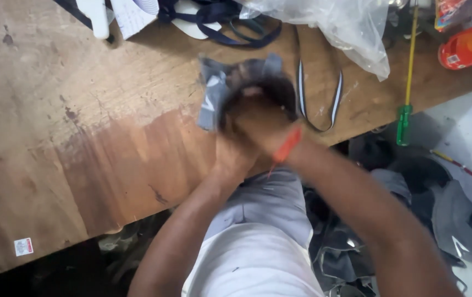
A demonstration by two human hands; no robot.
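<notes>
Workbench: A worn wooden table [82, 137] fills most of the view, its top stained darker toward the near edge, with a small sticker near the lower left corner.
Arms: Both bare forearms rise from the bottom of the picture and meet over the table's near edge, the right arm crossing in from the lower right, the left coming straight up the middle.
Right hand: The right hand [263, 118], an orange band [287, 144] at its wrist, lies on top of the work, blurred with motion; whether its fingers grip or merely press cannot be told.
Left hand: The left hand [233, 151] sits beneath and just behind the right, touching it; its fingers are hidden, so its grip cannot be told.
Work in hand: A grey fabric piece [214, 96] with a pale mark lies on the table under both hands, its flaps poking out to the left and above the knuckles, a dark rounded part showing around the fingers.
Nearby: A striped strap [335, 99] loops just right of the hands; a clear plastic bag [346, 27] lies beyond it; a green-handled screwdriver [406, 99] rests at the table's right edge.
Below: More grey pieces [456, 220] are heaped on the floor to the right.
</notes>
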